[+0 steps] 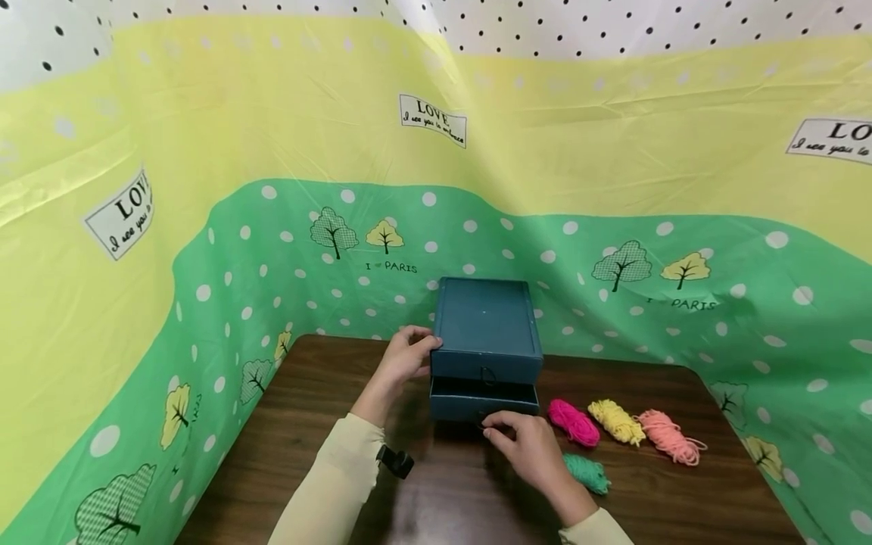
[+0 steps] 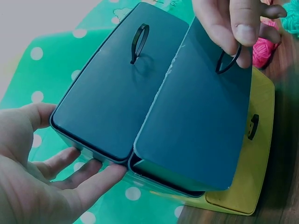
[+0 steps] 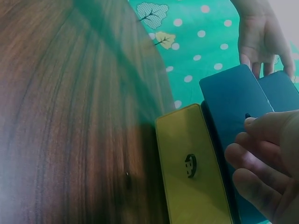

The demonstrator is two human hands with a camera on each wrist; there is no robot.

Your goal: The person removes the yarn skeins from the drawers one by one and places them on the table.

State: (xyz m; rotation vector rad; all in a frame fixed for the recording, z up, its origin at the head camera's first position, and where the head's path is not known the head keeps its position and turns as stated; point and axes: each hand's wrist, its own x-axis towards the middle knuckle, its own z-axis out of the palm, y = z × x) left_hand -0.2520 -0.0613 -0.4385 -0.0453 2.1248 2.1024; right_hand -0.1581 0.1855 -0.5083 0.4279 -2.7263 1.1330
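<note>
Cream sleeves [image 1: 334,477] stretching over a brown desk [image 1: 439,492]

The right hand [image 1: 527,446] is pinching the black loop [image 2: 227,70] of the middle drawer [image 1: 456,407], which is standing partly out of the drawer chest [image 1: 485,314] at the far middle, just above a yellow drawer [image 3: 205,172]. With fingers extended, the left hand [image 1: 405,356] is touching the chest's left side. Yarn bundles [image 1: 616,421] are lying to the right.

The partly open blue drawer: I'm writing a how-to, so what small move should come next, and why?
Probably ease the blue drawer farther out: it is only partly open, the right hand pinches its black loop, the left hand rests against the unit, and four yarn bundles lie nearby.
</note>
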